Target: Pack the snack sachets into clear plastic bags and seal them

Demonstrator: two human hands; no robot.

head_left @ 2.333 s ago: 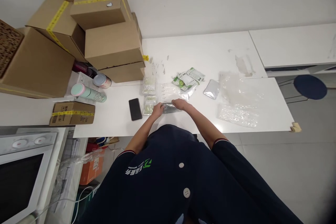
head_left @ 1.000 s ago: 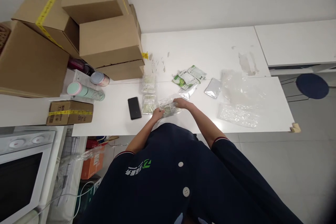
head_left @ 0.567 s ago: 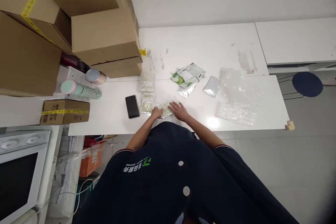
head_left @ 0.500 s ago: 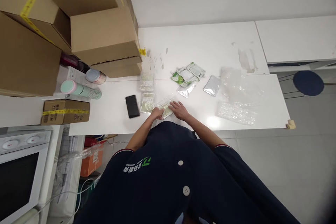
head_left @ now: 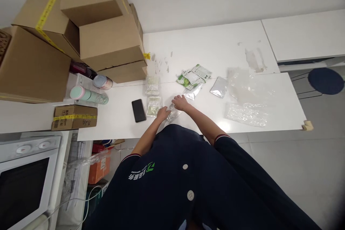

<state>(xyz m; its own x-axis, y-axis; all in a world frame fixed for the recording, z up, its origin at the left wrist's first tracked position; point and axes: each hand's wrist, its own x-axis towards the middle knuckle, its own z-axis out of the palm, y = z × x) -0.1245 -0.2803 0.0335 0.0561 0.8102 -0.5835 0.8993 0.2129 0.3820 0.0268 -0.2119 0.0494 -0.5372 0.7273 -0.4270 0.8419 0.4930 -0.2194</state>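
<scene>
A crinkled clear plastic packet lies at the table's front edge between my hands. My left hand is closed on its left side. My right hand has its fingers curled over the packet's upper end, closed on the plastic. Left of the packet is a pale green packet in clear wrap, with similar wrapped packets behind it. Green-and-white printed pouches are piled beyond my right hand, overlapping a shiny silver pouch.
A black phone lies at the left. Cardboard boxes, a mint bottle and a lidded tub crowd the table's left end. To the right are a flat silver pouch and clear plastic bags. A blue stool stands beyond.
My right hand has gone from lying spread on the packet to curling its fingers at its upper end. The packet's plastic is now more crumpled. The view has shifted slightly.
</scene>
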